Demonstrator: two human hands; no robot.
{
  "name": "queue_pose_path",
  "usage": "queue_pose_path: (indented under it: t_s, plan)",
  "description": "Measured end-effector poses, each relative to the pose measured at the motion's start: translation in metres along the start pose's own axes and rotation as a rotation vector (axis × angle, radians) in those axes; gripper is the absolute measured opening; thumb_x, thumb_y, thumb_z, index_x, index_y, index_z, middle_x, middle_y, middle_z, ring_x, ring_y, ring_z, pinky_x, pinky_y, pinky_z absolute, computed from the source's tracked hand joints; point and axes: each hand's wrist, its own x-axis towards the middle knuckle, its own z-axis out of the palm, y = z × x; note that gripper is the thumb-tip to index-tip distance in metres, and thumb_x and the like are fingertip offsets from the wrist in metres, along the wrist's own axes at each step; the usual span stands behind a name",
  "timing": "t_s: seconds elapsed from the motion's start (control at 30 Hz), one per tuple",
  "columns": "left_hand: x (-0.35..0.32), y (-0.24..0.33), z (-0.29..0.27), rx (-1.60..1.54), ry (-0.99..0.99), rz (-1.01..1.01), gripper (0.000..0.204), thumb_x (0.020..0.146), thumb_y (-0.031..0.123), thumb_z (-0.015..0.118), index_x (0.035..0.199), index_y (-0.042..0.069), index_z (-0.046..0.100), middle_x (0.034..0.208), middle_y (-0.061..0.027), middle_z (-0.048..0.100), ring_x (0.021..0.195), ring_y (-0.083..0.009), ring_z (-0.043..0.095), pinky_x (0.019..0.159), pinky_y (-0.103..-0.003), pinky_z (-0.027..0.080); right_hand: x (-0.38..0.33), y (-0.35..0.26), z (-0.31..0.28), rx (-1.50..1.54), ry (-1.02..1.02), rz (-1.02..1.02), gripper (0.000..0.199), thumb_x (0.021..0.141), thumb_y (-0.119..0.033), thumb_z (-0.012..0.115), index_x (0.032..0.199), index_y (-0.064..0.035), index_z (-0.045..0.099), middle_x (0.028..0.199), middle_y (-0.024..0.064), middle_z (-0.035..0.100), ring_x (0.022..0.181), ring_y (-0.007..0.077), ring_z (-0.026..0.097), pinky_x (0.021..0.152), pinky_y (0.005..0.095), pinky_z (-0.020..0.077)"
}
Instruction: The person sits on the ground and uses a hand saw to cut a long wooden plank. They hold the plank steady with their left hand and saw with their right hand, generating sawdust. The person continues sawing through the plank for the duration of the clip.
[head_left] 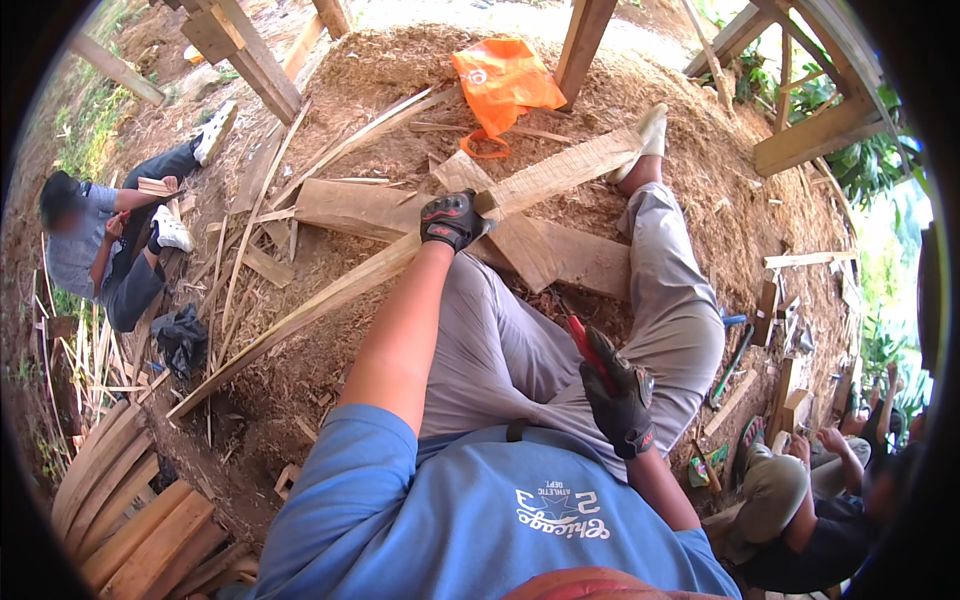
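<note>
My left hand (453,221), in a black glove with red marks, is closed around a long wooden plank (565,176). The plank slants from the ground at lower left up to my outstretched foot at upper right. It crosses over a short board (524,250) and a thick timber (590,265) lying on the ground. In my right hand (618,400), also gloved in black, is a red-handled tool (581,342). Its thin dark end points toward the boards; I cannot make out its exact kind. The right hand is over my bent leg, apart from the plank.
An orange bag (505,85) lies beyond the boards. At left a person (110,230) sits holding wood pieces, near a black plastic bag (180,340). Curved planks (120,480) are stacked at lower left. More people (815,500) sit at lower right. Wooden posts (584,45) stand at the far side.
</note>
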Motion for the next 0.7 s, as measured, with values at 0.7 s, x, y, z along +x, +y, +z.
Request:
queue_pose_path:
  t_s: [0.7]
  plan:
    - [-0.006,0.002,0.003,-0.019,0.048,0.011,0.064,0.084,0.056,0.082,0.129,0.012,0.074,0.124,-0.0182,0.079,0.117,-0.0371,0.076,0.100,-0.051,0.060,0.166,-0.018,0.039,0.207,-0.108,-0.090,0.059,0.100,-0.026,0.075,0.155,-0.0088,0.061,0.124,0.0246,0.077,0.105,0.0328,0.079,0.092,0.0419,0.0592]
